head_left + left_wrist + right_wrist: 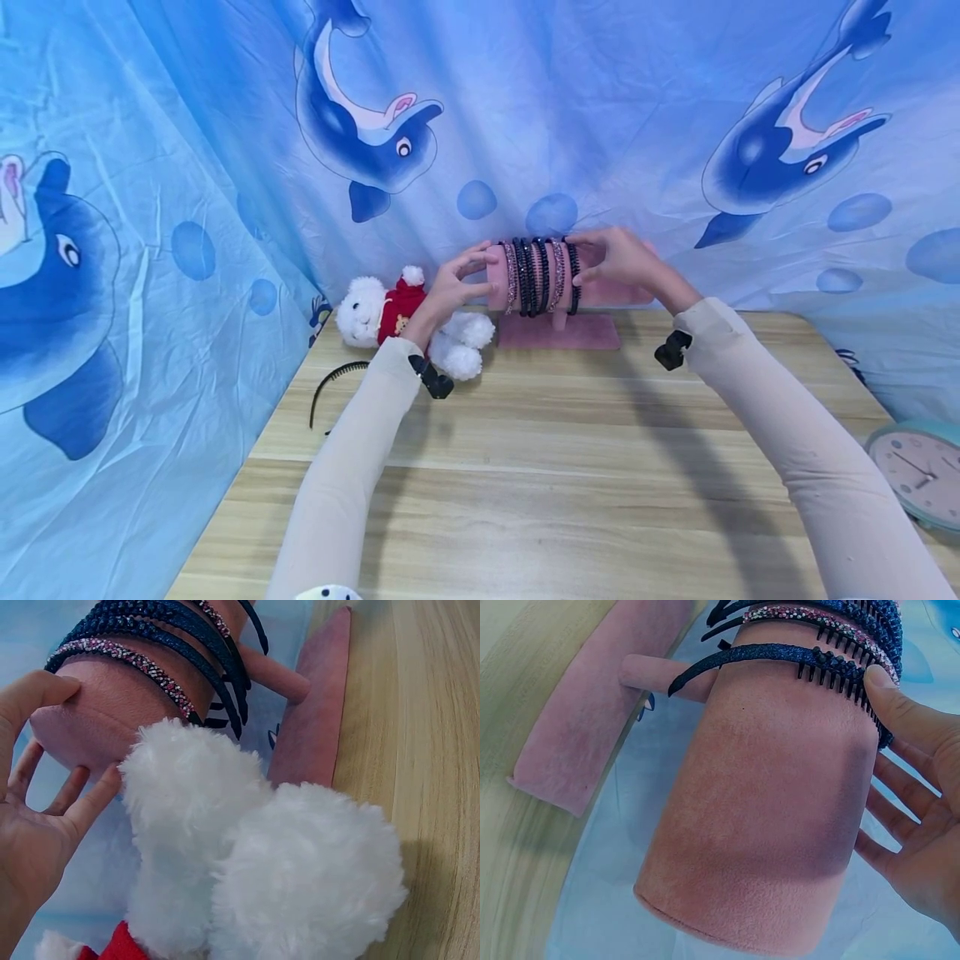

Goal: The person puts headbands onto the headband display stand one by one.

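A pink velvety headband stand (609, 293) stands at the back of the table, its thick horizontal roll carried on a short post over a flat base (591, 332). Several dark and glittery headbands sit around the roll's left and middle parts. My left hand (448, 292) holds the roll's left end, thumb on one side and fingers on the other. At the rightmost headband (765, 652), a dark toothed one with a sparkly surface, my right hand (621, 257) has its thumb on the band and its other fingers behind the roll.
A white plush toy (365, 312) in a red top lies left of the stand, its legs under my left wrist. A black toothed headband (324, 387) lies on the table's left side. An alarm clock (918, 475) stands at the right edge. Dolphin-print curtains (600, 100) hang behind.
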